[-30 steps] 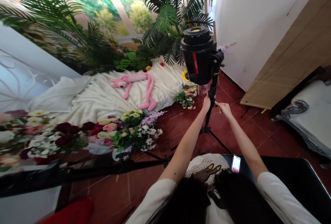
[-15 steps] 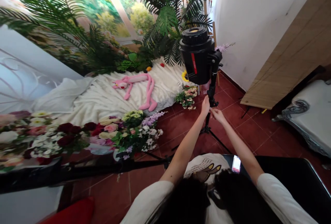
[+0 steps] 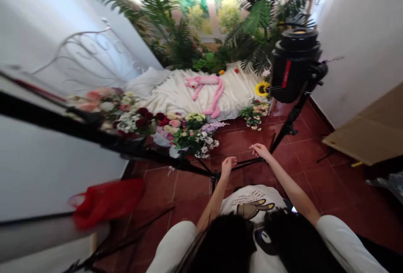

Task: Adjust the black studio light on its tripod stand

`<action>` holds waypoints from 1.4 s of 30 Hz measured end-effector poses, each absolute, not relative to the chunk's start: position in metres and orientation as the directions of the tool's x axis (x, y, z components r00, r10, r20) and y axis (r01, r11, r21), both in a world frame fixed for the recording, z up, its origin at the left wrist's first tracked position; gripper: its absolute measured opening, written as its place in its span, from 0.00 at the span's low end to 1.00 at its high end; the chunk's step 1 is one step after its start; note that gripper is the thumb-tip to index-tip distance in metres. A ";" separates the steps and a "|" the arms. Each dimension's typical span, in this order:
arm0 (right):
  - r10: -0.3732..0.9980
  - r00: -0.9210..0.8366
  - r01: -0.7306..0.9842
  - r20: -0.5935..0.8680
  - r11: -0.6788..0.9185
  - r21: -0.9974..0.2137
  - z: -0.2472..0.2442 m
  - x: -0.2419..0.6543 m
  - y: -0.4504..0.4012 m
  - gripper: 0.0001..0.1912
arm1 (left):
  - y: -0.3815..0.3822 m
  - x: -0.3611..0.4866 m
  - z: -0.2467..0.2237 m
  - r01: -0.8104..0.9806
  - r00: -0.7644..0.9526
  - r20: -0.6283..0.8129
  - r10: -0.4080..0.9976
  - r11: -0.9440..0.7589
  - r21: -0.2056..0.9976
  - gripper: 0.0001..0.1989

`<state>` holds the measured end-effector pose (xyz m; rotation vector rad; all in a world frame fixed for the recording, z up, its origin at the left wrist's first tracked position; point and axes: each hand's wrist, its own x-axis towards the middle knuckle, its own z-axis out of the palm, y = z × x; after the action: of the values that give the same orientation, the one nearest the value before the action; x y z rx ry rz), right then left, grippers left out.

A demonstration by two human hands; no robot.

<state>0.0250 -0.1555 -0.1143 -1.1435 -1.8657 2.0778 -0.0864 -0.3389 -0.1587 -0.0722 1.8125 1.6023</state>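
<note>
Both of my hands are in the air in front of my body, apart from each other. My left hand point(image 3: 228, 166) has loosely bent fingers and appears to hold nothing. My right hand point(image 3: 260, 150) has its fingers stretched to the left, with nothing seen in them. It is just left of the black light stand point(image 3: 291, 117), whose legs run behind my hands. A black studio light point(image 3: 294, 67) with a red stripe is mounted upright on that stand. Left of my hands, another black stand point(image 3: 154, 155) slants across the view.
A bed with a white blanket point(image 3: 170, 92) holds a pink plush panther point(image 3: 206, 81). Artificial flowers point(image 3: 176, 126) line its front, and palm fronds point(image 3: 170, 4) rise behind. A red bag point(image 3: 108, 201) is at lower left. A brown panel point(image 3: 368, 126) leans at right.
Both hands have let go of the light stand's pole. My left hand has moved left and toward me. The view has turned left, bringing the headboard and red bag further in.
</note>
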 end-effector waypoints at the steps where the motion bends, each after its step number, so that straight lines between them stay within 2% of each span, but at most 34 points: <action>1: 0.517 -0.735 0.387 -0.439 -0.212 -0.897 -0.112 0.013 -0.159 0.10 | -0.355 -0.094 -0.159 -0.506 -0.782 -0.540 0.312 0.190 0.841 0.12; 6: 0.327 -0.852 0.401 -0.410 -0.096 -0.911 -0.095 -0.056 -0.195 0.09 | -0.425 -0.123 -0.147 -0.524 -0.851 -0.523 -0.044 -0.001 0.852 0.10; 9: 0.205 -0.894 0.405 -0.399 -0.018 -0.914 -0.083 -0.095 -0.228 0.09 | -0.456 -0.129 -0.137 -0.506 -0.838 -0.519 -0.169 -0.114 0.855 0.10; 13: 0.043 -0.938 0.346 -0.344 0.067 -0.936 -0.069 -0.137 -0.273 0.10 | -0.484 -0.132 -0.124 -0.389 -0.870 -0.425 -0.251 -0.182 0.903 0.11; 17: 0.017 -0.958 0.286 -0.286 0.136 -0.949 -0.057 -0.173 -0.307 0.12 | -0.492 -0.143 -0.106 -0.120 -0.926 -0.161 -0.342 -0.139 0.983 0.13; 20: 0.026 -0.961 0.273 -0.274 0.210 -0.939 -0.051 -0.196 -0.321 0.14 | -0.486 -0.155 -0.085 0.072 -0.954 0.036 -0.296 -0.110 0.991 0.18; 23: 0.010 -0.966 0.252 -0.258 0.257 -0.933 -0.047 -0.213 -0.327 0.15 | -0.473 -0.165 -0.064 0.144 -0.964 0.118 -0.238 -0.096 0.985 0.22; 28: -0.063 -0.966 0.239 -0.250 0.138 -0.961 -0.047 -0.220 -0.324 0.15 | -0.452 -0.175 -0.051 0.140 -0.973 0.114 -0.199 -0.119 0.983 0.26; 34: -0.168 -0.947 0.308 -0.274 -0.222 -0.925 -0.065 -0.213 -0.328 0.17 | -0.445 -0.187 -0.065 0.174 -0.971 0.131 -0.202 -0.213 0.961 0.30; 37: -0.132 -0.952 0.305 -0.277 -0.311 -0.900 -0.074 -0.209 -0.338 0.21 | -0.445 -0.191 -0.070 0.172 -0.966 0.127 -0.224 -0.196 0.965 0.30; 42: -0.081 -0.959 0.282 -0.271 -0.368 -0.886 -0.078 -0.204 -0.352 0.24 | -0.446 -0.193 -0.075 0.155 -0.963 0.114 -0.244 -0.152 0.976 0.30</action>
<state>-0.2039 -0.3522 -0.0784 -0.3077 -1.8654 2.7811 -0.1925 -0.4459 -0.0748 -0.1209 2.1907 2.6044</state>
